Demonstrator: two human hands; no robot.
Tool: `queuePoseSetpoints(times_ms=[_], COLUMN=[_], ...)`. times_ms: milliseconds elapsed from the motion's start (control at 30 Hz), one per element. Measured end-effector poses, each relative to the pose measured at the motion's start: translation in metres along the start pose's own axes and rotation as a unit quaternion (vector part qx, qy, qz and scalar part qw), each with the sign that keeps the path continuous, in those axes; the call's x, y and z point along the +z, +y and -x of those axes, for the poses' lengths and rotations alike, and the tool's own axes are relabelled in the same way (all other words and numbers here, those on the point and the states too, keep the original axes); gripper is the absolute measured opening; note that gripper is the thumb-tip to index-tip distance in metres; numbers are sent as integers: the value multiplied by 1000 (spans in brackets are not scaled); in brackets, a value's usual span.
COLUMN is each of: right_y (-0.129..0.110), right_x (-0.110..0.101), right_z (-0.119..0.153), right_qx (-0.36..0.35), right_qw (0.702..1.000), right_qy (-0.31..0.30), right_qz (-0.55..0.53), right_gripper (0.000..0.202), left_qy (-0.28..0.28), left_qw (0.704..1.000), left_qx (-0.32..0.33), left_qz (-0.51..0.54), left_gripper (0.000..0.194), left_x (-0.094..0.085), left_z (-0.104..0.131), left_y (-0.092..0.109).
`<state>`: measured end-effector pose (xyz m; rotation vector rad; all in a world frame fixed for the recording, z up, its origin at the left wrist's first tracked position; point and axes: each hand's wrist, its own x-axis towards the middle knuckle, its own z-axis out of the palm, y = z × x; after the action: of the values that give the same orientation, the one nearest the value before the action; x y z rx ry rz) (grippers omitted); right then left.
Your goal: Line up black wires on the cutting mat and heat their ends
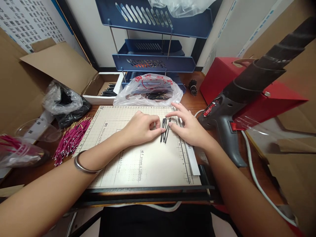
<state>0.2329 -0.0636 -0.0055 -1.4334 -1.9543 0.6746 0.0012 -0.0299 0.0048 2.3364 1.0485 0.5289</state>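
Several short black wire pieces (165,130) lie in a loose, roughly parallel bunch on the cream cutting board (130,164), which is printed with a grid and paper sizes. My left hand (144,128) rests at the left of the bunch, its fingers curled in and its thumb tip touching the wires. Nothing shows inside those curled fingers. From the right, my right hand (189,126) reaches over with fingers apart. Its thumb and index finger are at the right side and top of the bunch, not visibly closed on any piece.
Magenta wires (72,138) are piled left of the board. Behind it, a clear plastic bag (148,90) and a white box (103,87) hold black wires, below a blue tiered rack (153,62). At right stand a grey heat gun (227,121) and a red case (217,77).
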Motion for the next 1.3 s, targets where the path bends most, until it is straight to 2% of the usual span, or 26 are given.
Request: queuePoseSetpoints(times_ms=[100,300,433,500,633,667,833,900,1133,1233,1300], right_y=[-2,-5,-3,-3,-3,-3,3,4,2,3,5], right_x=[-3,-4,-3,-1,3,4,7,8,9,8,6], right_z=[0,1,2,2,2,1,-3,-4,-2,-1,0], right_qx=[-22,-61,-79,-99,-167,-184,-300,-323,-317,-278,-228], right_qw=[999,993,989,985,964,959,921,913,916,929,943], right_qy=[17,47,69,111,205,216,248,250,243,242,239], right_qz=[-31,-86,-103,-88,-32,-19,7,12,18,23,36], right_gripper=[24,20,19,19,8,4,11,12,10,12,17], left_qy=[3,27,39,43,20,14,0,-2,-31,-3,28], left_qw=[1000,999,997,995,981,976,957,952,950,962,978], left_qx=[1,31,41,21,-24,-31,-44,-41,-47,-68,-87], left_qz=[8,30,50,88,193,216,287,303,307,264,189], left_gripper=[36,23,28,30,32,32,32,31,34,31,29], left_x=[1,0,-1,-1,2,3,4,2,1,0,-1], left_z=[0,1,2,3,4,4,3,2,2,2,2], left_y=[0,0,3,5,9,10,8,7,7,7,7])
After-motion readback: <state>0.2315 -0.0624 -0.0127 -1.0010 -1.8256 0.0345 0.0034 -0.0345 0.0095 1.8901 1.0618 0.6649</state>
